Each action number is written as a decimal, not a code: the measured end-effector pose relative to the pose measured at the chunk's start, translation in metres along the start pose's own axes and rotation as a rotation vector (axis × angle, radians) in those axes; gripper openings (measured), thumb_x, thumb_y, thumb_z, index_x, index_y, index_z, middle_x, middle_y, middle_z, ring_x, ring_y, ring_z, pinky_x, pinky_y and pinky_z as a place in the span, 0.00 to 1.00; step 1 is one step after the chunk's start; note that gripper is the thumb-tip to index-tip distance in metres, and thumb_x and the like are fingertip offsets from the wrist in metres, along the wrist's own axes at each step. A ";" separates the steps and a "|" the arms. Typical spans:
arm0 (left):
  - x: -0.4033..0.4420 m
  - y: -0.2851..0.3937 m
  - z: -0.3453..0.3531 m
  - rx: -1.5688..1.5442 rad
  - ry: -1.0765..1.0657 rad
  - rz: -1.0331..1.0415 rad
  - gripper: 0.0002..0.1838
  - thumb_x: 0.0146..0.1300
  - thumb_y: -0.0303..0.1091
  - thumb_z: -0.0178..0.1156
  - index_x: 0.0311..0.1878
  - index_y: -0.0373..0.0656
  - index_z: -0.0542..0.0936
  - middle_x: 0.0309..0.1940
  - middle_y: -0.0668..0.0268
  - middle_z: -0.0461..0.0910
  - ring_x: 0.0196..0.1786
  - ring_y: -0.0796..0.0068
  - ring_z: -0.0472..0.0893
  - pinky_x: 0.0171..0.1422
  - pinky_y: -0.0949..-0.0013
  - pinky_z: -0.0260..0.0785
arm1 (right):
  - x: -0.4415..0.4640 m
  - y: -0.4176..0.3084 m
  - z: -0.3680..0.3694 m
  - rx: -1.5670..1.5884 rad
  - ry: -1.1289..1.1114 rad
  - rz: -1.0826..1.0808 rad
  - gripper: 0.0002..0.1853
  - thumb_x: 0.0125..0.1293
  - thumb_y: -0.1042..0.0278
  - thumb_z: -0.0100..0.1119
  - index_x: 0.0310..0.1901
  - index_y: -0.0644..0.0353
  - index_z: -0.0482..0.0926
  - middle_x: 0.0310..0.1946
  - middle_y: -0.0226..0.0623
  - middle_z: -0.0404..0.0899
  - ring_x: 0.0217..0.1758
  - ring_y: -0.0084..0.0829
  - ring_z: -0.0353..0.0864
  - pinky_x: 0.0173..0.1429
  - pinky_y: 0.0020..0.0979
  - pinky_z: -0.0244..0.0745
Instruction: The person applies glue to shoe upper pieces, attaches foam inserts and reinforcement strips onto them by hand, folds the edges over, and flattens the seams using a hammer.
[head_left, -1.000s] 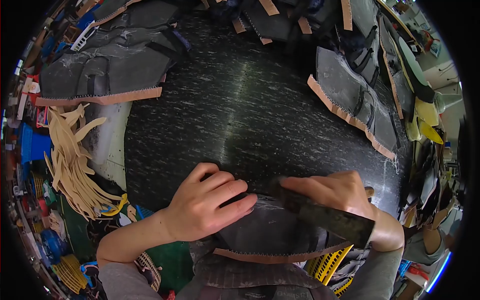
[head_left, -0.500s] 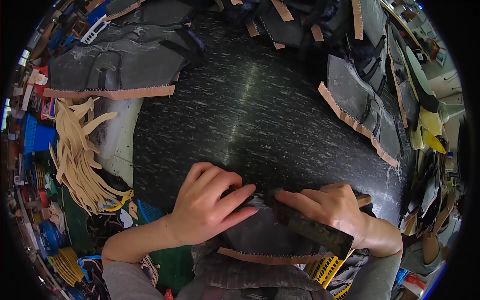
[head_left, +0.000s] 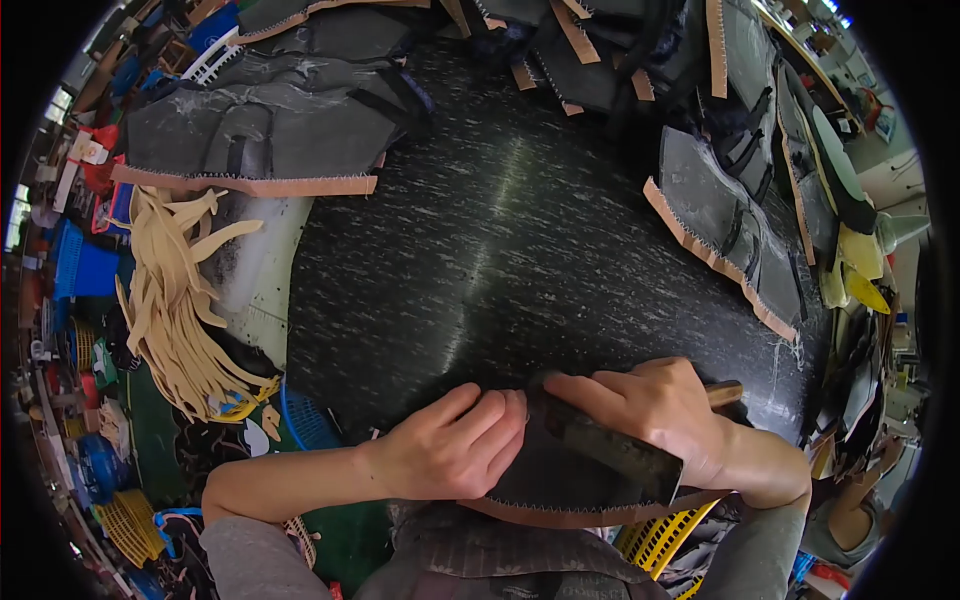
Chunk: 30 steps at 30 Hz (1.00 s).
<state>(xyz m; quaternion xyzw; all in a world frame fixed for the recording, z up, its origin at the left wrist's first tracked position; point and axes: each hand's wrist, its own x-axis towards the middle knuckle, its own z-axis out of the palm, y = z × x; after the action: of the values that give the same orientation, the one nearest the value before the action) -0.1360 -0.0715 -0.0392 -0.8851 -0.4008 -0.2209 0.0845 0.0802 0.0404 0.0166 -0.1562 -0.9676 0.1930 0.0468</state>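
A dark grey piece with a stitched tan edge strip [head_left: 590, 516] lies at the near edge of the black speckled table [head_left: 400, 270]. My left hand [head_left: 462, 445] rests at the left side of this piece, its fingers curled together at the upper edge; whatever is between the fingertips is hidden. In my right hand [head_left: 655, 405] is a hammer, its broad dark metal head [head_left: 620, 455] over the grey piece and a bit of wooden handle [head_left: 724, 393] showing beyond the hand. My right index finger lies along the metal near my left fingertips.
Grey pieces with tan edges lie at the upper left [head_left: 300, 130], top and right [head_left: 715, 220]. Beige strips [head_left: 175, 300] hang in a bundle at the left. Yellow baskets [head_left: 665, 535] stand below the near edge. At the lower right, another person's arm and sleeve [head_left: 850, 525] show.
My left hand has moved down and its fingers have closed together. My right hand has shifted slightly with the hammer. The table and pieces have drifted right in view.
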 end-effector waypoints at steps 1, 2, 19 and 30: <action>-0.002 -0.002 0.001 0.006 0.012 0.024 0.08 0.53 0.26 0.68 0.37 0.34 0.86 0.36 0.61 0.82 0.35 0.71 0.79 0.38 0.70 0.74 | 0.001 0.004 0.001 0.051 0.027 -0.009 0.20 0.57 0.67 0.62 0.53 0.59 0.80 0.22 0.29 0.76 0.19 0.31 0.80 0.22 0.32 0.73; -0.003 -0.002 0.004 0.020 0.017 0.027 0.08 0.53 0.26 0.68 0.37 0.34 0.86 0.36 0.61 0.82 0.35 0.71 0.79 0.38 0.70 0.74 | 0.001 0.005 -0.003 0.041 0.034 -0.017 0.20 0.57 0.67 0.62 0.53 0.59 0.80 0.22 0.29 0.76 0.19 0.31 0.80 0.22 0.32 0.73; 0.013 -0.040 -0.011 -0.607 0.338 -0.566 0.05 0.62 0.23 0.66 0.39 0.40 0.81 0.37 0.63 0.84 0.38 0.61 0.83 0.44 0.62 0.74 | -0.199 0.049 0.028 -0.369 0.308 0.077 0.38 0.41 0.61 0.81 0.54 0.73 0.79 0.52 0.57 0.82 0.43 0.51 0.88 0.39 0.43 0.83; 0.019 -0.228 -0.106 0.439 -0.060 -0.534 0.24 0.54 0.38 0.72 0.55 0.46 0.83 0.53 0.64 0.83 0.60 0.67 0.75 0.68 0.50 0.58 | -0.100 0.141 -0.067 -0.383 0.520 0.744 0.36 0.40 0.62 0.81 0.54 0.65 0.80 0.58 0.46 0.81 0.51 0.54 0.83 0.52 0.44 0.79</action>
<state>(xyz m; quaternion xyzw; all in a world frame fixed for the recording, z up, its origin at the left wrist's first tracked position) -0.3292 0.0582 0.0570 -0.7157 -0.6586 -0.1176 0.2002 0.2248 0.1559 0.0206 -0.5399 -0.8206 -0.0299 0.1850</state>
